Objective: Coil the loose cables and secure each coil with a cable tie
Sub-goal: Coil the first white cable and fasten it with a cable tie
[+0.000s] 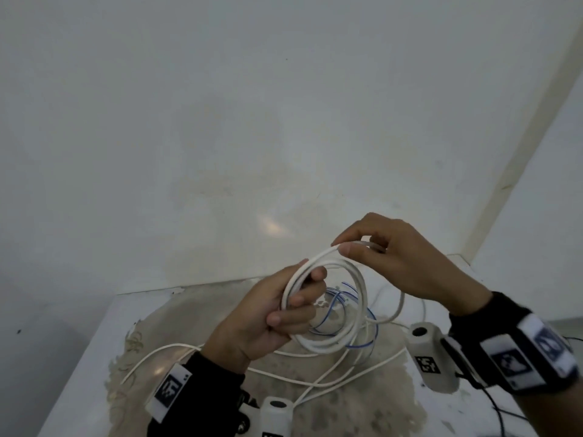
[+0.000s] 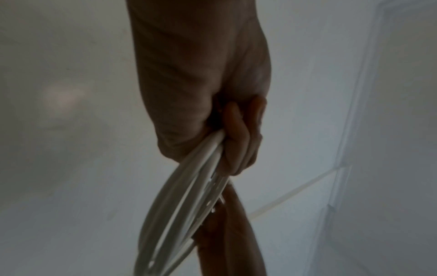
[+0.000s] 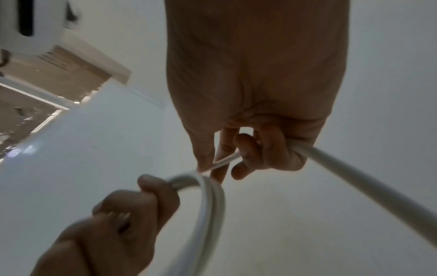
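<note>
A white cable coil [image 1: 331, 307] of several loops hangs in the air above the table. My left hand [image 1: 277, 313] grips its left side, fingers curled round the bundled strands [image 2: 212, 149]. My right hand [image 1: 378, 247] pinches the white cable [image 3: 354, 177] at the top of the coil, laying a further loop; the cable runs through its curled fingers. Loose white cable [image 1: 315, 383] trails on the table below. A thin blue and white wire [image 1: 353, 310] lies coiled on the table behind the coil. No cable tie is visible.
The table [image 1: 94, 357] has a stained, worn patch [image 1: 362, 405] in the middle. A white wall [image 1: 252, 121] stands close behind, with a corner at the right. A dark thin cable [image 1: 504, 411] lies at the lower right.
</note>
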`<state>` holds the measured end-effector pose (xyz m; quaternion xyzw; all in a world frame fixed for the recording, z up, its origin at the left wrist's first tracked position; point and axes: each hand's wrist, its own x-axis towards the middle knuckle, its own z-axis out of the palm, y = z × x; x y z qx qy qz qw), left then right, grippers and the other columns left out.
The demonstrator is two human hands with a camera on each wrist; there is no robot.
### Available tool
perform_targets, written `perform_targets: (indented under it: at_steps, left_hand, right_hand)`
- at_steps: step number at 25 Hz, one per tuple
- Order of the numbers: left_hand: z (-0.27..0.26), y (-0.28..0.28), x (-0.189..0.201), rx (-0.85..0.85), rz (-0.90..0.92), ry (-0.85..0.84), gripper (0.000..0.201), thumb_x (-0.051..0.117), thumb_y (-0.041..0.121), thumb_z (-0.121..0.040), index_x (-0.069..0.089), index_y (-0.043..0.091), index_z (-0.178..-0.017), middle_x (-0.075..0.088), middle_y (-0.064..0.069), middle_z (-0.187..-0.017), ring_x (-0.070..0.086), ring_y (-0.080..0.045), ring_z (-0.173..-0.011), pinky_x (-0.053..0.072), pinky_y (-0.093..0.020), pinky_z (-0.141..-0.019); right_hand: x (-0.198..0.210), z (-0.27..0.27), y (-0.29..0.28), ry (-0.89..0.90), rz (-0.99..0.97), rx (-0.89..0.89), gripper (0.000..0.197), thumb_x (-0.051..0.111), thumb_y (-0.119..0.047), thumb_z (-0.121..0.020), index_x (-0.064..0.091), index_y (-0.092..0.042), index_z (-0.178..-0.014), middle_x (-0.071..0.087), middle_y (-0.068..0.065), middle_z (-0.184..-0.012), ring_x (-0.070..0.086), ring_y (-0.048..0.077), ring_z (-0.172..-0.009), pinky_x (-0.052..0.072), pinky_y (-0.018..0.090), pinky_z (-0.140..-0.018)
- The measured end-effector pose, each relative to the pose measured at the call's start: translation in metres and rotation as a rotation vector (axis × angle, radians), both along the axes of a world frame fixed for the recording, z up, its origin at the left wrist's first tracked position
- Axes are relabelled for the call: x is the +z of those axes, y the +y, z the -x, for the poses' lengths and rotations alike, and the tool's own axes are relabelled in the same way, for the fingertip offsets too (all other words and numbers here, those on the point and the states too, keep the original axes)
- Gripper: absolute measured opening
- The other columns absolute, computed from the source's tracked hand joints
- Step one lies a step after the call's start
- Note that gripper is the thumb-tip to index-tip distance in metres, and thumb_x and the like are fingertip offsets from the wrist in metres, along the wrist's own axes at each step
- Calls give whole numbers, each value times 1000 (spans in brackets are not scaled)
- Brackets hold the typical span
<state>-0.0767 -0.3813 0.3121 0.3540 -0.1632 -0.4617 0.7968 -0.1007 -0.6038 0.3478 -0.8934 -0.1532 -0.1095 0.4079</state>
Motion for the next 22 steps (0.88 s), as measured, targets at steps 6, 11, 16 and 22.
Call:
perform_targets:
  at_steps: [6, 11, 16, 22]
  left_hand:
    - [-8, -10, -18, 89, 163, 132, 29, 40, 31, -101, 56, 11, -89, 38, 6, -52, 19, -5, -33, 14, -17, -33]
    - [-2, -21, -33, 279, -74, -115, 32, 40, 28, -100, 61, 4, -97, 42, 1, -56, 44, -11, -44, 48, -25, -51]
    - [-9, -12, -20, 279, -399, -263, 40, 32, 18, -100, 61, 2, -121, 57, -13, -74, 59, -27, -60, 54, -41, -70]
    - [-4, -31, -14, 491, -261, -102, 37, 35, 37, -103, 49, 13, -79, 22, 8, -51, 17, -4, -35, 17, -17, -35]
  right_hand:
    - [-44, 14, 19, 244, -401, 18, 37, 32, -39, -107, 66, -36, -120, 73, 4, -87, 40, 13, -54, 35, 18, -50]
    - [-71, 12, 20, 89, -431, -67, 34, 37, -36, -104, 69, -26, -111, 53, -4, -60, 40, 10, -52, 35, 20, -51]
    - [-64, 1, 12, 12, -316, 22, 26, 46, -27, -102, 70, -17, -103, 59, -19, -71, 47, 0, -61, 38, 12, -64]
    - [-68, -13, 22, -10, -386, -16, 27, 43, -26, -105, 68, -16, -106, 43, -14, -59, 35, 2, -54, 32, 14, -53]
